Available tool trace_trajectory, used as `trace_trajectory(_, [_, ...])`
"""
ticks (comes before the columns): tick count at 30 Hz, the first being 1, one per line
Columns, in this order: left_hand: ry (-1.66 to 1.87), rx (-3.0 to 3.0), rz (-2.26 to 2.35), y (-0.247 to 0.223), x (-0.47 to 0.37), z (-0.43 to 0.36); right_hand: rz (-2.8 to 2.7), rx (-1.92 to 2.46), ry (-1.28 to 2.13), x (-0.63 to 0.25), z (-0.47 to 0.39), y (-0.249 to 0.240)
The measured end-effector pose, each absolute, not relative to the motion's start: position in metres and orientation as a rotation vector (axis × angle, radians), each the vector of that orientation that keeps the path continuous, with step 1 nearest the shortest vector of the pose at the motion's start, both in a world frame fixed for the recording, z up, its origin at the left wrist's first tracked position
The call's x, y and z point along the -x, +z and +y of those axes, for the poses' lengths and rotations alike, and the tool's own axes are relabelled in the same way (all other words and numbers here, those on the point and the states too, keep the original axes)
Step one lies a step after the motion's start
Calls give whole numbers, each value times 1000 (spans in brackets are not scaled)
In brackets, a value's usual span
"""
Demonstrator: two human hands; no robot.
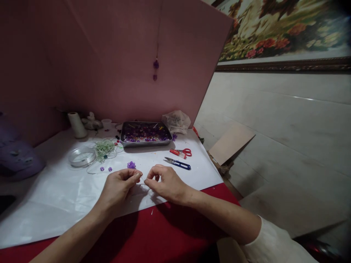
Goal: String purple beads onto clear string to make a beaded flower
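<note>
Just above the white sheet, my left hand [118, 186] and my right hand [169, 184] pinch a thin thread [143, 179], with a short stretch showing between the fingertips. Behind my left fingers lies a purple beaded flower [131, 165]. Two loose purple beads [106, 169] rest to the left of it. Beyond my right hand are navy thread snips [177, 163] and small red-handled scissors [186, 152]. Whether a small bead sits in my left fingertips is too fine to make out.
A metal tray [146, 144] of purple beads stands at the back, beside a plastic bag [177, 121]. To the left are a clear round spool [82, 157], tangled green cord [104, 147] and a white thread cone [77, 125]. A beaded strand [155, 65] hangs against the pink board.
</note>
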State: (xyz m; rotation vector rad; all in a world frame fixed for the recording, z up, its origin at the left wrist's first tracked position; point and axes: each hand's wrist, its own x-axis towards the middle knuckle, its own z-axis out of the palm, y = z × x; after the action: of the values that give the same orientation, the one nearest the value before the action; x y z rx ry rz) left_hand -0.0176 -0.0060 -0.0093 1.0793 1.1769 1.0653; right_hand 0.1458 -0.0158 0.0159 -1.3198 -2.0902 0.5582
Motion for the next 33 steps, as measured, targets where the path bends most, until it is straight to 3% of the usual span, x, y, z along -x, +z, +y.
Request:
trace_trajectory(15, [982, -1184, 1087, -10, 17, -7, -2182, 1086, 655, -160, -8, 28])
trace_trajectory(24, [978, -1144, 1032, -10, 15, -8, -2021, 962, 952, -157, -3, 23])
trace_trajectory(33, [906, -1143, 1053, 0, 12, -14, -2076, 1025, 785, -155, 2, 32])
